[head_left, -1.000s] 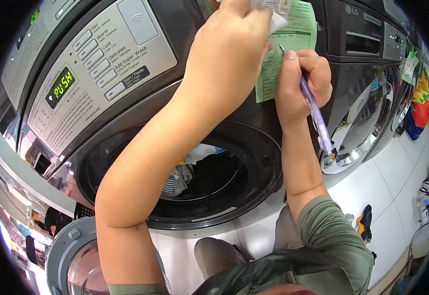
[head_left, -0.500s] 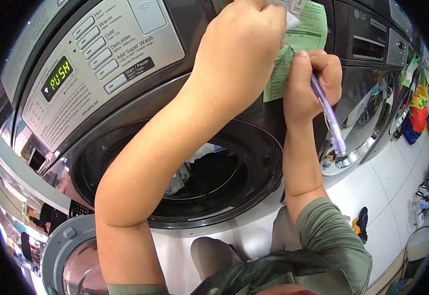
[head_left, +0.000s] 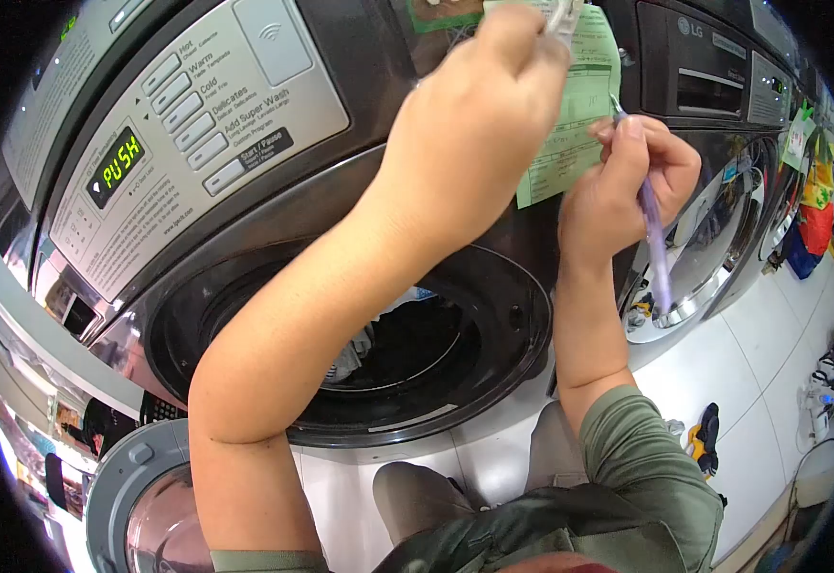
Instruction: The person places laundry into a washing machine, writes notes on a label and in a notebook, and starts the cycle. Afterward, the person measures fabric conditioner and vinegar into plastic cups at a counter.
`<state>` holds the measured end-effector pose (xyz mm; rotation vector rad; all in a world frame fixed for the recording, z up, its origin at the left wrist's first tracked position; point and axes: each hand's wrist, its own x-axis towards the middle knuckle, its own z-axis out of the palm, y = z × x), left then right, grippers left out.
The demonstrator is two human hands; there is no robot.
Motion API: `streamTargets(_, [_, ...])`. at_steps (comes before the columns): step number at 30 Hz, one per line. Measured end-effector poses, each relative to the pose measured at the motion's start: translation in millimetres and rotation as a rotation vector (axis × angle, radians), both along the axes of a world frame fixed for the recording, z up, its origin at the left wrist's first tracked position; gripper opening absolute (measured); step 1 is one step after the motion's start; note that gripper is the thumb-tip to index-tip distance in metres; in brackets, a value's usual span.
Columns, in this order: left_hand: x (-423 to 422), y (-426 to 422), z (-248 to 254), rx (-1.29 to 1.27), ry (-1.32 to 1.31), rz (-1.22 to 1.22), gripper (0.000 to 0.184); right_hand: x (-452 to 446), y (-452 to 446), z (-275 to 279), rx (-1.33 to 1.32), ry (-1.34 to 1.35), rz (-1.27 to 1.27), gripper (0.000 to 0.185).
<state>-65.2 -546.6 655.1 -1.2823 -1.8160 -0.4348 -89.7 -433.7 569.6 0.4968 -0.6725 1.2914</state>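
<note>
A green printed paper form [head_left: 584,119] with handwriting on it lies against the dark front of the washing machine. My left hand [head_left: 493,115] is closed at the form's upper left edge, with a small white, partly clear clip-like piece [head_left: 562,19] by its fingertips. The back of that hand hides part of the sheet. In my right hand [head_left: 632,186] a purple pen [head_left: 657,239] is gripped, its tip by the form's right edge and its rear end slanting down. Below my left forearm the round washer opening [head_left: 427,353] shows grey and white laundry [head_left: 352,355] inside.
The washer's control panel [head_left: 207,115] reads "PUSH". Its open door [head_left: 116,506] hangs at lower left. Another LG machine [head_left: 699,86] stands to the right. Shoes [head_left: 704,439] lie on the white tiled floor [head_left: 732,382], and colourful cloth [head_left: 813,215] hangs at far right.
My right hand has moved a little right and down with the pen, drawing its tip from the form's middle to its right edge. The left hand has shifted slightly left.
</note>
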Motion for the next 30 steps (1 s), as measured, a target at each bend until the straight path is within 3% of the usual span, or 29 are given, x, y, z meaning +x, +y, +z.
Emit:
streamTargets(1, [8,1,0,-0.034,-0.129,0.073,0.033,0,2,-2,-0.011,-0.002,-0.119,0.015])
streamTargets(2, [2,0,-6,0.006,0.154,0.049,0.027,1,4,-3,0.018,-0.02,-0.149,0.014])
streamTargets(4, [-13,6,-11,0.042,0.372,0.017,0.029,2,14,-7,0.071,-0.073,-0.125,0.013])
streamTargets(7, [-11,3,-14,0.019,0.314,0.065,0.034,5,21,10,0.124,-0.1,-0.18,0.01])
streamTargets(11, [-16,4,-18,0.01,0.291,0.073,0.03,22,30,53,0.29,0.033,-0.46,0.01])
streamTargets(13, [-21,5,-14,0.039,0.557,0.055,0.025,18,31,75,0.324,-0.221,-0.406,0.022])
streamTargets(14, [-22,4,-14,0.044,0.558,0.054,0.025,15,32,87,0.354,-0.156,-0.376,0.014])
streamTargets(15, [-22,4,-14,0.048,0.569,0.088,0.024,11,34,99,0.385,-0.093,-0.344,0.023])
streamTargets(18, [-22,3,-12,0.058,0.621,0.138,0.018,43,13,117,0.39,-0.116,-0.341,0.022])
streamTargets(20, [-22,3,-12,0.059,0.657,0.152,0.015,35,13,121,0.382,-0.298,-0.261,0.019])
streamTargets(23, [-22,4,-14,0.077,0.654,0.152,0.014,26,20,119,0.461,-0.19,-0.485,0.016])
streamTargets(28, [-16,3,-25,0.073,0.653,0.204,0.015,49,16,117,0.479,-0.395,-0.329,0.009])
streamTargets(30, [-13,1,-33,0.054,0.656,0.223,0.014,47,18,112,0.498,-0.351,-0.375,0.008])
